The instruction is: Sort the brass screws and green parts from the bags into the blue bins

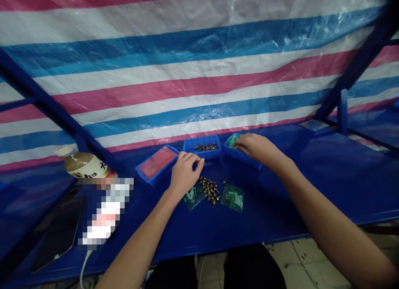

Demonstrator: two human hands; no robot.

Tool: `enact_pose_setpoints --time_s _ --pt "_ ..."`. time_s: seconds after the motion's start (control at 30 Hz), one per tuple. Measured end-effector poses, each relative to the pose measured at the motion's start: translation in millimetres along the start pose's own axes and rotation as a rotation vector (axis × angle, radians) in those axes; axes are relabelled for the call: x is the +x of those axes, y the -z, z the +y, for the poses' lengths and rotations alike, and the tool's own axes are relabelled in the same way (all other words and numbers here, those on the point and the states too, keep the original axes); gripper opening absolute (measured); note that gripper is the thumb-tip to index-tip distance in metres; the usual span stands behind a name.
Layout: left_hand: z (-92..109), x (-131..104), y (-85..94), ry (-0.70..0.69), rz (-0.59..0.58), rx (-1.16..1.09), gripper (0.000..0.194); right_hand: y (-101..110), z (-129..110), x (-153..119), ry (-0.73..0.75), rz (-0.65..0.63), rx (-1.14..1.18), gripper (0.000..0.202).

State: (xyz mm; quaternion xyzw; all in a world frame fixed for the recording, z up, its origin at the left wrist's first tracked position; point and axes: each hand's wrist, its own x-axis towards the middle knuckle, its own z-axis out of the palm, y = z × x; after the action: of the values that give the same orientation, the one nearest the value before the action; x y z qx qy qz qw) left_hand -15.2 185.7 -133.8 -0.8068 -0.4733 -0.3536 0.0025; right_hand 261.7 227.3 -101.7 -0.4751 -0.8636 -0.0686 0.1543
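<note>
My left hand (185,172) is above the table, between the bins and a pile of brass-coloured screws (210,190). Its fingers are curled, thumb close to the forefinger; anything between them is too small to make out. Partly under its wrist lies a clear bag (193,197) with pale green plugs and screws. My right hand (254,146) reaches into the right blue bin (246,158), which holds green plastic pieces (233,140). Its fingers are drawn together at those pieces, their tips partly hidden. A second clear bag (232,198) of plugs and screws lies right of the pile.
A middle blue bin (202,143) contains metal screws, and a left blue bin (157,163) holds flat red packets. At left are a bottle (84,164), a blurred-out object with a white cable (83,266), and a dark flat device (56,239). Striped sheeting (199,85) hangs behind the blue table (268,214).
</note>
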Motion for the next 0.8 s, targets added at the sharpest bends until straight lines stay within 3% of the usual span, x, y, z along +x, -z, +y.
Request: enact_pose_setpoints --time_s 0.17,0.3,0.43,0.5,0.57,0.63,0.8 --pt "2 0 0.0 -0.018 -0.025 -0.014 0.026 -6 -1 2 0.043 0.063 -0.066 0.019" --pt "2 -1 -0.7 -0.016 -0.022 -0.021 0.027 -7 0 2 0.034 0.036 -0.075 0.022" --pt "0 -1 -0.2 -0.012 -0.019 -0.024 0.026 -2 -8 2 -0.043 0.100 0.001 0.025" --pt "-2 -1 0.8 -0.014 -0.017 -0.008 0.026 0 -20 4 -0.008 0.138 0.110 0.023" --pt "-4 0 1.8 -0.013 -0.016 0.020 0.026 -1 -36 6 0.103 0.067 0.280 0.020" --pt "-5 0 2.6 -0.010 -0.018 0.046 0.025 -6 -52 7 0.229 -0.094 0.431 0.018" --pt "-7 0 3.3 -0.006 -0.019 0.064 0.023 -20 -71 7 0.353 -0.263 0.525 0.019"
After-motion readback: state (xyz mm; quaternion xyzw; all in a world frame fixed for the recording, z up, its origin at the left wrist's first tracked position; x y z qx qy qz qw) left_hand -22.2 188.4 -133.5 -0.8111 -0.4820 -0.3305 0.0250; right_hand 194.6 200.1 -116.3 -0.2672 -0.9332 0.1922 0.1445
